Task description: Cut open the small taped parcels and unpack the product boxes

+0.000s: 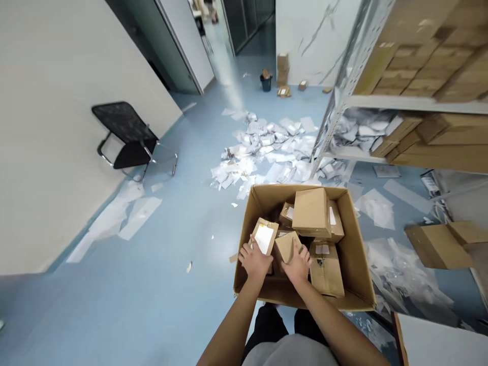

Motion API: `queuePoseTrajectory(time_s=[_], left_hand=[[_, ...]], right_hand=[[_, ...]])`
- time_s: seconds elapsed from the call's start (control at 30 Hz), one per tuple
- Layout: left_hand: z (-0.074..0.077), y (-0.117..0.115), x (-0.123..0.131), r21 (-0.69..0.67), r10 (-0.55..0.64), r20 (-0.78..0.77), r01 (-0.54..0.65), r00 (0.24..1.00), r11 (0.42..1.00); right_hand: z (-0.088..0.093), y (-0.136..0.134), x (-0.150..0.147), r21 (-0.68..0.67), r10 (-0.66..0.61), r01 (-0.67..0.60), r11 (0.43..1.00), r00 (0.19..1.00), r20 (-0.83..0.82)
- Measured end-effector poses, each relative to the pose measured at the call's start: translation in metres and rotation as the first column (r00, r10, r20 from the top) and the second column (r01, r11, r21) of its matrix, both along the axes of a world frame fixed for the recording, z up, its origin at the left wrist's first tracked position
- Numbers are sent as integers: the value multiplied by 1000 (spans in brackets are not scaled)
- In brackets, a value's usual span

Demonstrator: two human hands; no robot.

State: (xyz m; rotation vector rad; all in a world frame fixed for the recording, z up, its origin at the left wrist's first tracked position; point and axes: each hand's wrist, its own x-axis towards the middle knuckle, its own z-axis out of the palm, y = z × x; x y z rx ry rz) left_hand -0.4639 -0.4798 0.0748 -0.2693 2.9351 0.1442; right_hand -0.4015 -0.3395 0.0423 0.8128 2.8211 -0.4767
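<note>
the person's left hand [256,258] is closed about the near end of a labelled box [264,236], fingers curled over its left edge, its white label face up. just to the right, the right hand [297,263] clasps a small plain box [288,248], one finger laid along its top; how hard either hand presses cannot be told. both boxes are inside the open carton [360,274], whose walls stand around the grip. beyond the right hand, a large box [309,211] rests on others; to that hand's right lies a taped box [327,269].

judging from this, the work is partway along: several boxes lie in the carton, but the two in hand are not yet let go and the carton is unclosed. whether boxes are going in or coming out cannot be told. well past the grip, a paper heap [267,145] covers the floor.
</note>
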Motion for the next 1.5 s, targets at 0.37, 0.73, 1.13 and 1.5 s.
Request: queuePoseTrajectory(time_s=[0.37, 0.73, 1.13, 1.5], left_hand=[[114, 18, 33, 76, -442, -141, 455, 886, 887], [164, 172, 132, 36, -826, -257, 859, 502, 510], [136, 353, 378, 160, -956, -242, 966, -163, -205], [56, 439, 439, 148, -836, -284, 840, -470, -522]], right_hand=[[146, 39, 89, 125, -147, 179, 976, 962, -229], [181, 113, 257, 139, -568, 666, 733, 711, -414], [124, 167, 557, 197, -810, 923, 330, 384, -444], [62, 196, 630, 216, -933, 976, 18, 94, -348]])
